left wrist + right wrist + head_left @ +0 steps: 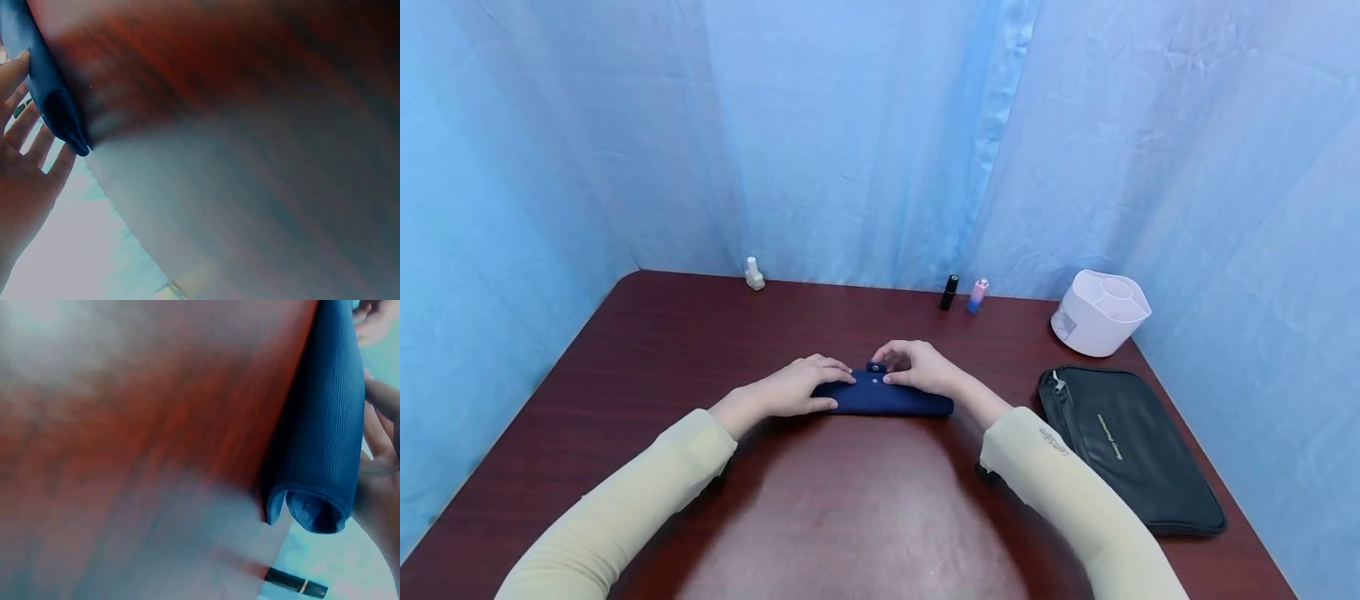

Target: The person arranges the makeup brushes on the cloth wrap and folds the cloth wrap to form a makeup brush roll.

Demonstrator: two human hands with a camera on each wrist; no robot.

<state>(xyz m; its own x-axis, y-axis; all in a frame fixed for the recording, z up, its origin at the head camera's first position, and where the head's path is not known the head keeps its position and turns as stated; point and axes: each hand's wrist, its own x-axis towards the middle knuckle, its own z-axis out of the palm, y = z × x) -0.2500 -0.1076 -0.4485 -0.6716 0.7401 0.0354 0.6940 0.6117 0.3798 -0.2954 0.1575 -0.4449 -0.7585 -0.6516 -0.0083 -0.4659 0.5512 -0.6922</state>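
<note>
A dark blue rolled-up fabric case point(917, 403) lies crosswise on the table. Its ribbed surface and hollow, coiled right end show in the right wrist view. My left hand point(797, 387) holds the left part, thumb point(15, 72) on the near side and fingers reaching over to the far side. At the middle of the far edge, my right hand point(919, 367) pinches a short strap point(876, 367) with a round metal snap, its thumb on the roll. A second small snap stud point(875, 381) sits on the case just below the strap.
At the back stand a nail polish bottle point(754, 275), a black lipstick tube point(950, 292) and a pink-and-blue tube point(977, 296). A white divided organizer point(1093, 321) is at the back right. A black zippered bag point(1138, 454) lies along the right edge. Blue curtains point(850, 150) surround the table.
</note>
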